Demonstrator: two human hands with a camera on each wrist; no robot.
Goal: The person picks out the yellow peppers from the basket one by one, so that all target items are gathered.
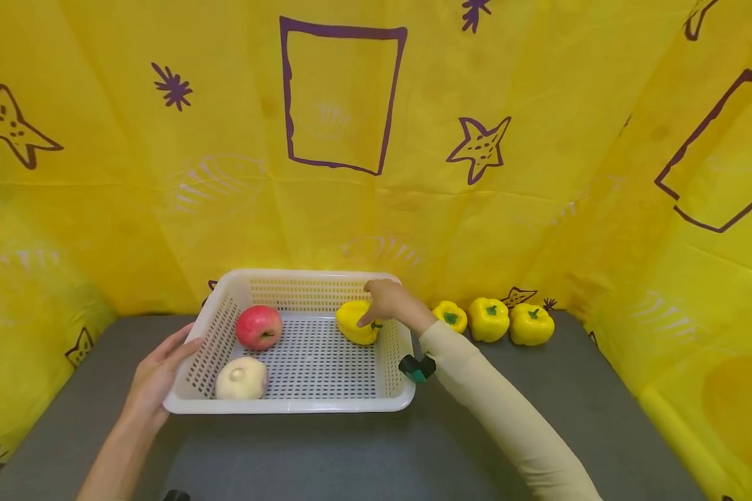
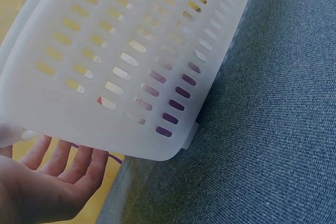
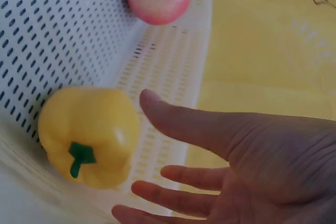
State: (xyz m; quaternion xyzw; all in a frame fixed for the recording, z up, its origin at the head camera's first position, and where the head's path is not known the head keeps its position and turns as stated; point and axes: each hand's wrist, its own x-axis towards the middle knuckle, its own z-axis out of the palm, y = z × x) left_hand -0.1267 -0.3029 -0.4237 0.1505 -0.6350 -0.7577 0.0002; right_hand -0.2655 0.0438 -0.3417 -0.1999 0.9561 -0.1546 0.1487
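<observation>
A white plastic basket [image 1: 322, 406] stands on the dark table. My left hand [image 1: 152, 379] holds its left end, thumb over the rim and the fingers [image 2: 79, 169] against the outside of the wall. Inside the basket at the right lies a yellow bell pepper [image 3: 89, 135] with a green stem. Just beside that pepper is my right hand [image 3: 262, 166], its fingers spread and a gap showing between thumb and pepper. A red apple [image 1: 259, 328] and a pale round vegetable [image 1: 241, 379] with a knob on top sit in the basket's left part.
Several yellow bell peppers stand in a row right of the basket, one of them a whole pepper [image 1: 489, 319] in the middle; the forearm partly covers the nearest. A yellow patterned cloth [image 1: 351, 209] hangs behind and at both sides of the dark table [image 1: 326, 459].
</observation>
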